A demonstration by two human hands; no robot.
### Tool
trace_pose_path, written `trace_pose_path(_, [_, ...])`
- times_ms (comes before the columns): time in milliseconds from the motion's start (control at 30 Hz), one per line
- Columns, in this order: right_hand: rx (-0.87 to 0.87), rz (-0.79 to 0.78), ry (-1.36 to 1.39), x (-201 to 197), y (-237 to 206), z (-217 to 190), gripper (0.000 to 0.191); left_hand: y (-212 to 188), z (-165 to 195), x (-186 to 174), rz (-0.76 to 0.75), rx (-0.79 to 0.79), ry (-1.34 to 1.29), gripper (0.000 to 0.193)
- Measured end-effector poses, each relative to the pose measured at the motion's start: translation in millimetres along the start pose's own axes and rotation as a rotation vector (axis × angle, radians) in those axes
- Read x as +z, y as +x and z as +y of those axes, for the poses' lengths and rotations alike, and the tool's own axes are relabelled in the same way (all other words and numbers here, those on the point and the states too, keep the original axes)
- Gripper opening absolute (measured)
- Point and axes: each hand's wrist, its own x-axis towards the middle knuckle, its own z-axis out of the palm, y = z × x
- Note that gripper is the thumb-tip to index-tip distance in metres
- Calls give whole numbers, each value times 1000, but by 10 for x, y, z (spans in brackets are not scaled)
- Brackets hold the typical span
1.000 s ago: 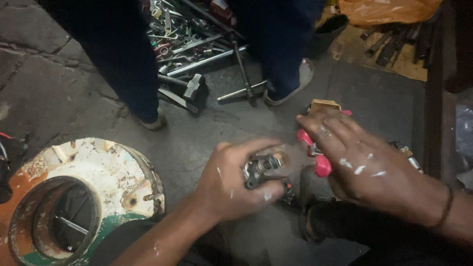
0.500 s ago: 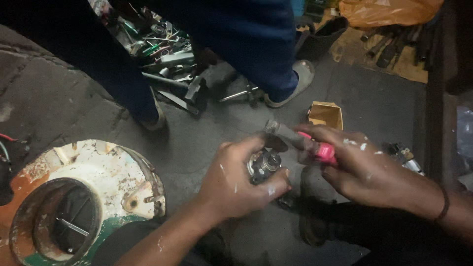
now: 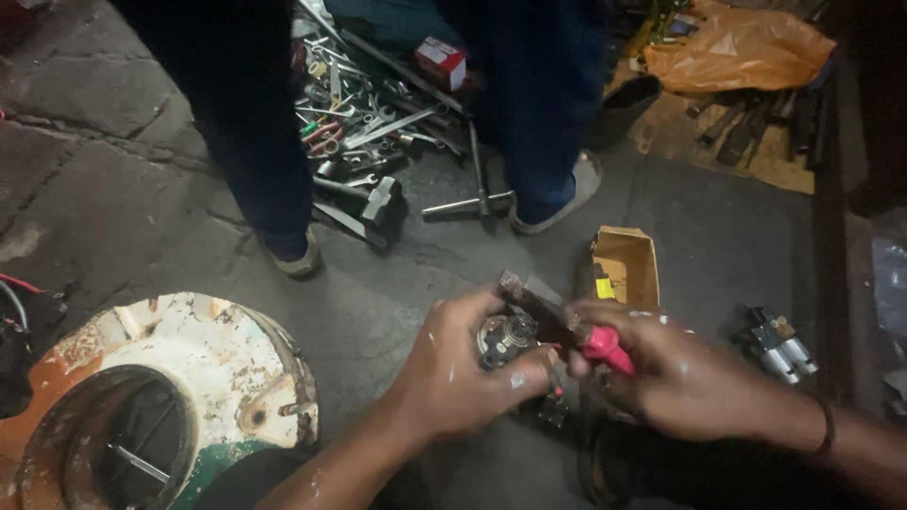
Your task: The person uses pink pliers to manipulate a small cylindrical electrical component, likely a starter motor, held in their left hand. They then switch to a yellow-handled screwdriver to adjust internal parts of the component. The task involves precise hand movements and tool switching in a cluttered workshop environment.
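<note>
Dark concrete workshop floor (image 3: 727,227), scattered wrenches (image 3: 364,127) behind. Left hand (image 3: 453,373) is gripping a small round metal part (image 3: 505,335), face pointing up. Right hand (image 3: 675,378) is clasping red-handled pliers (image 3: 567,326), long axis running upper-left, jaws lying over the part.

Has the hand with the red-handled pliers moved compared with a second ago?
Yes. The right hand holding the red-handled pliers has dropped below and away from the small cardboard box, toward the left hand gripping the round metal part.
</note>
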Motion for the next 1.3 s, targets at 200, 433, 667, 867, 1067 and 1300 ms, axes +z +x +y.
trace_pose_path(200, [17,49,405,-97,-37,54,40,32,-93,-35,-16,-137,-140,66])
trace_pose_path(433, [-1,51,632,-201,95,34,23,82,-245,70,-152,-599,-485,98])
trace_pose_path(667, [187,-108,594,-420,98,62,13,108,-376,-38,-318,-560,-578,89])
trace_pose_path(867, [139,-234,714,-483,65,71,20,147,-353,-124,-342,-495,-510,85])
trace_pose_path(1067, [-191,-233,670,-332,27,-46,58,56,-317,-119,-237,-459,-673,80])
trace_pose_path(1300, [27,-266,930,-219,-3,10,45,83,-358,-66,-95,-481,-610,70])
